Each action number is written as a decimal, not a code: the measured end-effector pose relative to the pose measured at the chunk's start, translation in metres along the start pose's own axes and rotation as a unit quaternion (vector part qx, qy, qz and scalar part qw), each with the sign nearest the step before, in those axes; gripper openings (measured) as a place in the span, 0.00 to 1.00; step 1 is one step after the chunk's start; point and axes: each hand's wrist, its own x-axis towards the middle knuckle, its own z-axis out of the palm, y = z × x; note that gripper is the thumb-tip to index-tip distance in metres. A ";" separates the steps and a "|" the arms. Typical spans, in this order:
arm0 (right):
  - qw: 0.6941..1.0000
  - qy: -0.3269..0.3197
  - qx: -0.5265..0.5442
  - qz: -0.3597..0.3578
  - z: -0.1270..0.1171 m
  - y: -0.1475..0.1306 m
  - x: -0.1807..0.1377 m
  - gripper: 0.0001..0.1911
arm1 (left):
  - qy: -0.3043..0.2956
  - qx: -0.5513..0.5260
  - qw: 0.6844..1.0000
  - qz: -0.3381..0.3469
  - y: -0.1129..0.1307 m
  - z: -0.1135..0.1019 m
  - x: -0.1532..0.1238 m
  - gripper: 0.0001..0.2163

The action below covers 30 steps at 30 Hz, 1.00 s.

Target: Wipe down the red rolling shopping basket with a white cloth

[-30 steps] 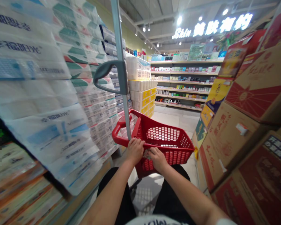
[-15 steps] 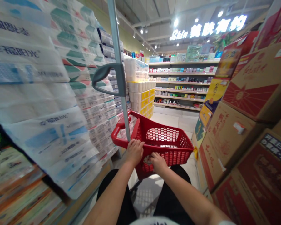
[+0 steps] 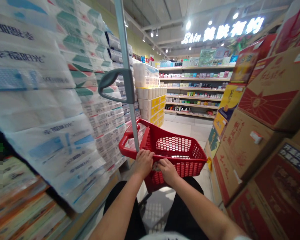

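A red plastic shopping basket (image 3: pixel 190 150) on wheels stands in the aisle in front of me, with a grey telescopic pull handle (image 3: pixel 126 76) rising from its near rim. My left hand (image 3: pixel 143 162) is closed over the near rim beside the base of the grey pole. My right hand (image 3: pixel 167 170) is closed on the same rim just to the right, fingers pinched on a small pale thing I cannot make out. The two hands almost touch.
Stacked packs of toilet paper (image 3: pixel 47 110) wall the left side. Brown and red cardboard cartons (image 3: pixel 260 133) are piled on the right. A narrow tiled floor (image 3: pixel 185 128) leads to shelves of bottles (image 3: pixel 197 96) at the far end.
My right hand dipped below the basket rim half a second ago and is now back up beside my left hand. The basket and left hand have barely shifted.
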 end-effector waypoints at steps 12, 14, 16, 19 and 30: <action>0.998 -0.052 -0.016 0.009 0.000 -0.002 -0.013 0.12 | -0.005 -0.004 1.000 -0.002 0.001 -0.001 -0.001 0.12; 0.999 -0.045 -0.020 0.015 -0.003 -0.002 -0.011 0.12 | -0.004 -0.007 1.000 -0.006 0.001 -0.002 0.000 0.12; 0.996 -0.075 -0.029 0.028 -0.003 -0.002 -0.011 0.11 | -0.005 -0.010 1.000 -0.007 0.002 -0.003 0.000 0.12; 0.997 -0.068 -0.030 0.028 -0.001 -0.002 -0.012 0.10 | -0.009 -0.014 1.000 -0.004 0.002 -0.003 0.000 0.12; 0.997 -0.071 -0.016 0.006 -0.003 0.004 -0.010 0.08 | -0.005 -0.007 1.000 -0.008 0.003 -0.004 -0.001 0.12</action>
